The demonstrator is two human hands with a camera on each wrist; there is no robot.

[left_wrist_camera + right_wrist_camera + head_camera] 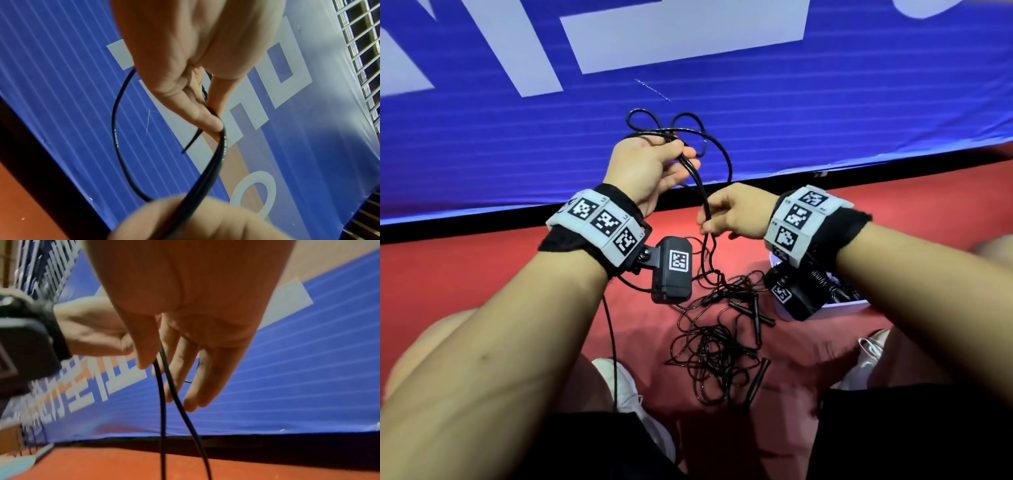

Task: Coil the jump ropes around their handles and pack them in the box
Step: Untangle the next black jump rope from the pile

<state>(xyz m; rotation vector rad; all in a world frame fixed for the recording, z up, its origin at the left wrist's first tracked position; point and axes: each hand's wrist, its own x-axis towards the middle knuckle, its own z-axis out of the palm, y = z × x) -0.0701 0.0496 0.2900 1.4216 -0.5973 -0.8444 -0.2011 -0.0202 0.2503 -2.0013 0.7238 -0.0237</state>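
My left hand point(671, 161) is raised and grips a bundle of black jump-rope loops point(681, 126); in the left wrist view the rope point(223, 142) is pinched between thumb and fingers point(207, 123). My right hand point(717, 219), lower and to the right, pinches two strands of the same rope point(707, 205), which hang down past its fingers point(191, 386) in the right wrist view as rope strands point(164, 402). On the red floor below lies a tangle of more ropes point(714, 346) with black handles point(756, 378). A white box point(832, 308) sits under my right wrist and holds coiled ropes.
A blue banner point(688, 51) with white lettering stands upright ahead, with a black strip along its base. My legs and white shoes point(626, 387) frame the rope pile on the red floor point(482, 274). A thin cable point(611, 342) hangs from my left wrist camera.
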